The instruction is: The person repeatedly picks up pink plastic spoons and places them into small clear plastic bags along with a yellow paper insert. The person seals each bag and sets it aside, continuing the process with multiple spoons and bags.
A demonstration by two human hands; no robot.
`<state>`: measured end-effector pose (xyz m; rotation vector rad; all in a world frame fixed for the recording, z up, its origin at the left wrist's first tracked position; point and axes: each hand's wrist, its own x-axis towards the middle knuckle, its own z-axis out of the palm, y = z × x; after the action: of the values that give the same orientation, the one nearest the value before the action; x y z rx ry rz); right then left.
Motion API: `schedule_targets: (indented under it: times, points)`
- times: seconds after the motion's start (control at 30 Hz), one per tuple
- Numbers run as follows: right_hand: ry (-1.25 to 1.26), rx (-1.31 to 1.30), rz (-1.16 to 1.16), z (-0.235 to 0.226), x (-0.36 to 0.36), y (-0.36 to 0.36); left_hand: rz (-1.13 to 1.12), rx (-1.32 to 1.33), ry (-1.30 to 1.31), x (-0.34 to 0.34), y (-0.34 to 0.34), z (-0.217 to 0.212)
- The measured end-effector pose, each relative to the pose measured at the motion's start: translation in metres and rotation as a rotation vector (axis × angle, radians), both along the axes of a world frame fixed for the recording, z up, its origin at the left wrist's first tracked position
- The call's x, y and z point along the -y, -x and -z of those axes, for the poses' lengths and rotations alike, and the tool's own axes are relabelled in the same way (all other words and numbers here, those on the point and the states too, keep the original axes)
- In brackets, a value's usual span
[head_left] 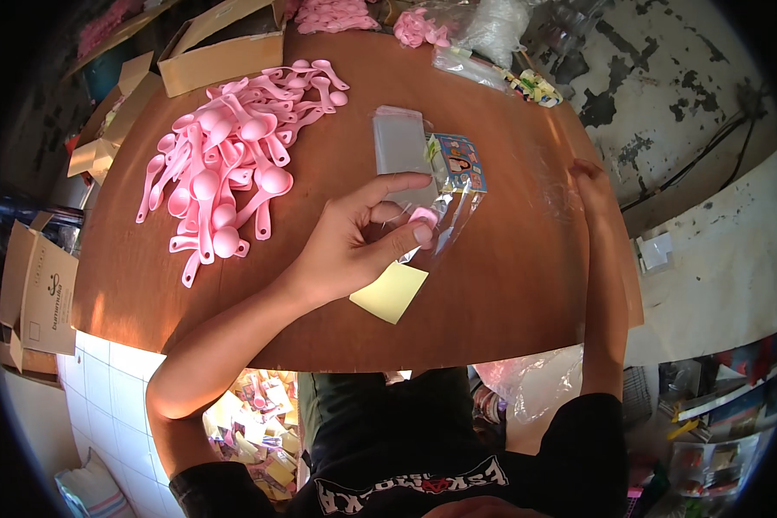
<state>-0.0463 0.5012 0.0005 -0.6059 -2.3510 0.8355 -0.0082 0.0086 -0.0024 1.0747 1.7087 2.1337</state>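
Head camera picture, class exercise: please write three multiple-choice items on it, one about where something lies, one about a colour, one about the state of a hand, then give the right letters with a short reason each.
1. Where does the heap of spoons lie on the round wooden table?
A. on the person's left side
B. on the person's right side
C. at the near edge beside the yellow note

2. What colour are the spoons?
A. white
B. pink
C. blue

3. What is the left hand doing?
A. lying flat and empty
B. pinching a small pink spoon at a clear plastic bag
C. gripping a cardboard box

Answers:
1 A, the heap sits left of both hands.
2 B, every spoon in the heap is pink.
3 B, thumb and forefinger close on the pink piece, while the right hand rests further right on the table.
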Motion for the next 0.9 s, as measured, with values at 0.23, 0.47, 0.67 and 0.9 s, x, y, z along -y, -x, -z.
schedule_targets:
  times: [0.23, 0.47, 0.67, 0.9]
  points:
    - [0.059, -0.066, -0.521, -0.071, 0.157, -0.03, -0.039, -0.024, 0.011, 0.009, 0.001, -0.005]
    - [0.226, -0.081, -1.045, -0.074, 0.298, -0.065, -0.064, -0.016, -0.053, 0.003, -0.003, -0.006]
    - [0.148, -0.19, -0.892, -0.132, 0.319, -0.073, -0.182, -0.254, -0.117, 0.008, 0.008, 0.001]
    - [0.001, -0.35, -0.961, -0.124, 0.296, -0.027, -0.481, -0.346, -0.211, 0.009, 0.01, -0.001]
